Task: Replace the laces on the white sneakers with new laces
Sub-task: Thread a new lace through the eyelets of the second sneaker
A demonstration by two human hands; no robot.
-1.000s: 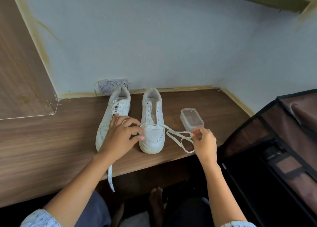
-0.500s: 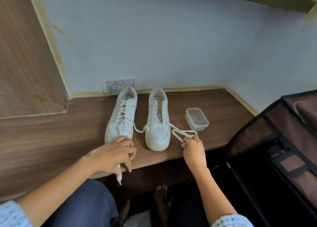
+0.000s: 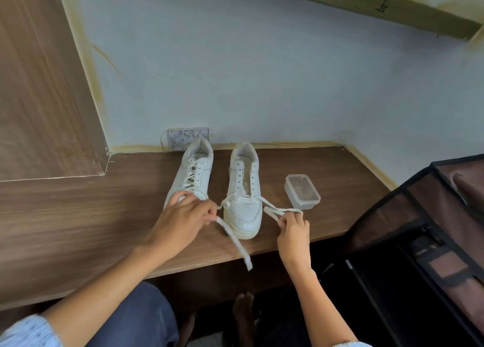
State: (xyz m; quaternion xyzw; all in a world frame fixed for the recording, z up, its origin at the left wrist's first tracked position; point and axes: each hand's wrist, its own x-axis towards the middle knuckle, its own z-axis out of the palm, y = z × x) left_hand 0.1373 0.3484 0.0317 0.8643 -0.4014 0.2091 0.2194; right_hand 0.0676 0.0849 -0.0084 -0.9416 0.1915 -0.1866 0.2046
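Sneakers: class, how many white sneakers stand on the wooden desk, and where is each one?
2. The laced sneaker stands on the left, its toe behind the left hand; the mostly unlaced sneaker stands right of it, beside the plastic box.

A pale blue-white wall (image 3: 262, 71) with yellowish stains along its edges rises behind a brown wood-grain surface (image 3: 65, 215). A wooden panel (image 3: 39, 84) stands at left, a patterned socket plate (image 3: 183, 138) sits low on the wall, and a dark fabric wardrobe (image 3: 432, 228) stands at right.

2 white sneakers (image 3: 243, 189) side by side, 1 clear plastic box (image 3: 302, 191) right of them, 1 loose lace (image 3: 233, 238) (other sneaker laced), 2 hands.
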